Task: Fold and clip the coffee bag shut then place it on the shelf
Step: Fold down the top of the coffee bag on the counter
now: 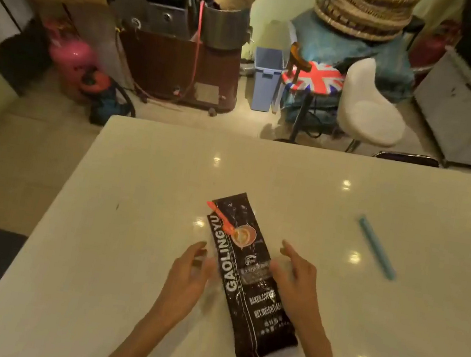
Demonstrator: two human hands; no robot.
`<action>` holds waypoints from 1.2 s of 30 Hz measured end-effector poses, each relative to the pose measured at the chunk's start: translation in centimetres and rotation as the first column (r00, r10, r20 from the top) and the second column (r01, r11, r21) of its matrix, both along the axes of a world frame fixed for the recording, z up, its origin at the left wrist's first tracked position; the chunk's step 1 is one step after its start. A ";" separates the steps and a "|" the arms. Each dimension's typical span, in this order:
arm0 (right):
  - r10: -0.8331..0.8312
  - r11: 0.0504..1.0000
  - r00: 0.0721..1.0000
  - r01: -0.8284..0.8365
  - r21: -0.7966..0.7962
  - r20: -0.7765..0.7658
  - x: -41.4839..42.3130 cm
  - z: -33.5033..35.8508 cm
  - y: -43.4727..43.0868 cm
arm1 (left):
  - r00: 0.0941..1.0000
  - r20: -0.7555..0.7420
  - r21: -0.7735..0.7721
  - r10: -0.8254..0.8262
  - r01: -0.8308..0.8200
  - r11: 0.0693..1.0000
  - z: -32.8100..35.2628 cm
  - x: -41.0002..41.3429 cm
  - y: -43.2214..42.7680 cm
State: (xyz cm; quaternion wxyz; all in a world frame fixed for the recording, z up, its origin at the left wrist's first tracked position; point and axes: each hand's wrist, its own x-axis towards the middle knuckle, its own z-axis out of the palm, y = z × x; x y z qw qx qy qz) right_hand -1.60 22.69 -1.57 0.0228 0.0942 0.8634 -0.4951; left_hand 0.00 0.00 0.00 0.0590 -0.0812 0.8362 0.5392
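Note:
A long black coffee bag [247,275] with white lettering lies flat on the white table [140,194], its top end pointing away from me. My left hand [190,275] hovers beside its left edge, fingers spread and slightly curled. Over the bag's right edge rests my right hand [293,281], fingers apart, close to or touching the bag. Neither hand grips anything. A blue clip stick [376,247] lies on the table to the right, well apart from the bag.
Beyond the table's far edge stand a white chair [370,106], a flag-patterned stool [315,78], a blue bin [266,76] and a pink gas cylinder [70,57]. No shelf is identifiable in view.

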 end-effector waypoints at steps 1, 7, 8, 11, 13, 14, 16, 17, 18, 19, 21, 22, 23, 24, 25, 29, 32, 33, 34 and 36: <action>0.032 0.999 0.999 -0.031 0.045 -0.041 0.0 -0.1 -0.3 | 1.000 0.010 0.131 -0.022 0.021 0.991 0.3 -0.2 0.9; -0.047 0.926 0.989 -0.008 -0.377 -0.137 0.0 3.6 -1.2 | 0.991 -0.113 0.432 -0.075 0.117 0.894 4.9 -3.2 3.6; -0.061 0.911 0.981 -0.022 -0.413 -0.186 -0.1 4.4 -0.9 | 0.979 -0.189 0.431 -0.080 0.156 0.889 5.8 -3.6 3.5; -0.081 0.947 0.943 -0.028 -0.320 -0.323 -0.1 6.5 -0.1 | 0.921 -0.368 0.358 -0.128 0.268 0.895 7.8 -4.3 3.4; -0.069 0.970 0.938 -0.016 -0.242 -0.340 -0.5 6.4 0.2 | 0.908 -0.385 0.325 -0.167 0.302 0.896 7.9 -4.9 3.4; -0.077 0.969 0.942 -0.006 -0.247 -0.326 -0.9 6.3 0.2 | 0.916 -0.365 0.328 -0.163 0.291 0.899 7.9 -5.2 3.4; -0.095 0.962 0.949 0.009 -0.275 -0.300 -1.3 6.1 0.2 | 0.928 -0.346 0.353 -0.139 0.266 0.897 7.8 -5.4 3.3; -0.089 0.965 0.941 -0.001 -0.263 -0.327 -1.5 6.3 0.2 | 0.922 -0.368 0.358 -0.117 0.257 0.898 7.8 -5.7 3.1; -0.075 0.967 0.933 -0.017 -0.254 -0.351 -1.6 6.5 0.3 | 0.912 -0.398 0.350 -0.102 0.254 0.902 8.1 -5.7 2.9; -0.066 0.968 0.935 -0.025 -0.249 -0.349 -1.7 6.8 0.4 | 0.901 -0.423 0.338 -0.099 0.259 0.905 8.3 -5.8 2.7; -0.054 0.963 0.948 -0.034 -0.266 -0.315 -2.0 6.7 0.5 | 0.904 -0.412 0.319 -0.112 0.258 0.912 8.1 -6.1 2.8; -0.052 0.960 0.954 -0.034 -0.278 -0.295 -2.2 6.5 0.5 | 0.918 -0.383 0.328 -0.106 0.242 0.913 8.0 -6.1 3.0; -0.051 0.958 0.960 -0.030 -0.284 -0.274 -2.2 6.2 0.5 | 0.927 -0.362 0.330 -0.095 0.223 0.917 7.8 -5.9 3.0; -0.054 0.958 0.958 -0.030 -0.287 -0.281 -2.3 5.9 0.7 | 0.925 -0.370 0.336 -0.085 0.218 0.916 7.7 -5.9 3.0; -0.052 0.962 0.950 -0.035 -0.272 -0.308 -2.4 5.7 0.9 | 0.913 -0.401 0.333 -0.082 0.229 0.915 7.7 -5.9 2.9; -0.053 0.951 0.956 -0.039 -0.306 -0.288 -2.6 5.0 0.9 | 0.911 -0.394 0.345 -0.123 0.270 0.899 7.3 -6.2 2.9; -0.107 0.947 0.959 0.019 -0.320 -0.261 -3.6 4.8 0.6 | 0.907 -0.383 0.343 -0.172 0.313 0.886 6.9 -7.1 3.5; -0.114 0.948 0.954 0.021 -0.317 -0.278 -4.0 5.0 0.5 | 0.894 -0.394 0.320 -0.214 0.352 0.880 6.7 -7.4 3.7; -0.117 0.947 0.952 0.020 -0.322 -0.283 -4.3 5.3 0.4 | 0.885 -0.386 0.288 -0.260 0.384 0.877 6.4 -7.8 4.0; -0.116 0.942 0.957 0.022 -0.334 -0.265 -5.1 5.6 0.1 | 0.896 -0.311 0.245 -0.317 0.398 0.884 5.9 -8.6 4.8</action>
